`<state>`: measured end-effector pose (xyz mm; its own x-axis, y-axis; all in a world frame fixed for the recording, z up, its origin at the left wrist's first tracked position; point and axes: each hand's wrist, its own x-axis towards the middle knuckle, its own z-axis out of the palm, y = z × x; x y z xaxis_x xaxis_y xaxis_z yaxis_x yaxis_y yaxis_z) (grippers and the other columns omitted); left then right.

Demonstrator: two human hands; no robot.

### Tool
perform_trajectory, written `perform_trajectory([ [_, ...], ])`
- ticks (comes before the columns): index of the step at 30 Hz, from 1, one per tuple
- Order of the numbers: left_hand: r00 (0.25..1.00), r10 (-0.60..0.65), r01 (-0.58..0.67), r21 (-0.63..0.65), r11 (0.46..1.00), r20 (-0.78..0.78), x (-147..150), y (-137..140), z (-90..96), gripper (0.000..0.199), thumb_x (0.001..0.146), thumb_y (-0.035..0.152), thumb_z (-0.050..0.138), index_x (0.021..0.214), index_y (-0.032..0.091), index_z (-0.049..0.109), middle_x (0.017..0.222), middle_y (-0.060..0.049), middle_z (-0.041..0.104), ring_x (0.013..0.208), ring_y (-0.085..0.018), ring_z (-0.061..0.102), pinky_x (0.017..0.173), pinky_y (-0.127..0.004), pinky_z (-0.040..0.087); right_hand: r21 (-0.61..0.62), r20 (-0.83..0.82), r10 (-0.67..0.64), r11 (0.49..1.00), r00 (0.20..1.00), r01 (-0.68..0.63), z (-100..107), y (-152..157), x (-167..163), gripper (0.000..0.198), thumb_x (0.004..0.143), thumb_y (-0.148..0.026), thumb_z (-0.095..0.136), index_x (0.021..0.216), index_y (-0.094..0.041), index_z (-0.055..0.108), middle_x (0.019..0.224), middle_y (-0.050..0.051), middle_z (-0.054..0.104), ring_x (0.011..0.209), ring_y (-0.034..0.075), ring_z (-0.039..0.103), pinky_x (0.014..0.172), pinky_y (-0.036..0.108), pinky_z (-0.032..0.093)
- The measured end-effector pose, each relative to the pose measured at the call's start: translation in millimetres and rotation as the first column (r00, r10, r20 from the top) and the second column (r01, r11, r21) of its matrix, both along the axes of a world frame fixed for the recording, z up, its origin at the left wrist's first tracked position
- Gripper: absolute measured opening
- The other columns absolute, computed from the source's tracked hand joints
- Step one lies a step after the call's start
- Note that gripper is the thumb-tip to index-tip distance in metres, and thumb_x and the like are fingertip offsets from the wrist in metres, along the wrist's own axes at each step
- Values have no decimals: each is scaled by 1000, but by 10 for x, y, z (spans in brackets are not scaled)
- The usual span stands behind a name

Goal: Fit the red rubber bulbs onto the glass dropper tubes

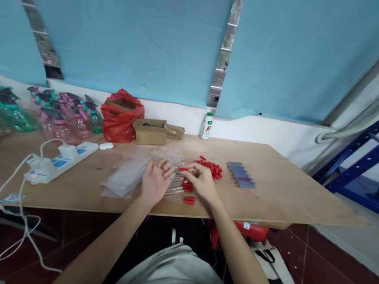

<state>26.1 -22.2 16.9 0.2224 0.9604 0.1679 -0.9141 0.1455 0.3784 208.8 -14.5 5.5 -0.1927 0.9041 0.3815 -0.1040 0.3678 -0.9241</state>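
My right hand (pixel 202 179) pinches a small red rubber bulb (pixel 183 169) between thumb and fingers. Facing it, my left hand (pixel 157 180) is turned palm up with the fingers curled in, closed on what looks like the thin glass tube of the same dropper; most of that tube is hidden. Just below the hands, finished-looking glass droppers (pixel 189 200) with red bulbs lie on the table. A pile of loose red rubber bulbs (pixel 212 169) sits beyond my right hand. Bare glass tubes (pixel 171 153) lie behind my left hand.
Clear plastic bags (pixel 123 178) lie left of my hands. A power strip (pixel 62 160) with white cables, spray bottles (pixel 64 124), a red bag (pixel 121 116), a cardboard box (pixel 151 132) and a white bottle (pixel 206 126) stand around. A blurred phone-like rectangle (pixel 240 175) lies right.
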Motion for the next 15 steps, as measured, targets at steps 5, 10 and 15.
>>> perform_trajectory([
  [5, 1000, 11, -11, 11, 1000, -9, 12, -9, -1, 45, 113, 43, 35, 77, 20, 44, 75, 2, 35, 60, -14, 36, 58, -27, 38, 27, -3, 14, 1000, 1000, -13, -19, 9, 6, 38, 79, -51, 93, 95, -19, 78, 78, 4, 81, 69, 20, 78, 71, 32, 66],
  [10, 1000, 1, -1, -4, 1000, 0, 38, -24, 9, 42, 112, 42, 38, 76, 20, 44, 75, 1, 36, 62, -15, 36, 59, -28, 39, 20, -20, 3, 1000, 1000, -2, -18, 5, 16, 40, 78, -53, 93, 92, -20, 78, 75, 4, 80, 70, 22, 79, 76, 36, 69],
  [15, 1000, 9, -9, -7, 1000, 26, 33, -8, -13, 40, 111, 41, 39, 77, 20, 43, 74, 1, 36, 62, -14, 36, 59, -27, 39, -7, -31, 6, 1000, 999, -6, 10, -8, 4, 39, 78, -50, 93, 98, -20, 79, 82, 4, 82, 74, 21, 80, 76, 35, 69],
])
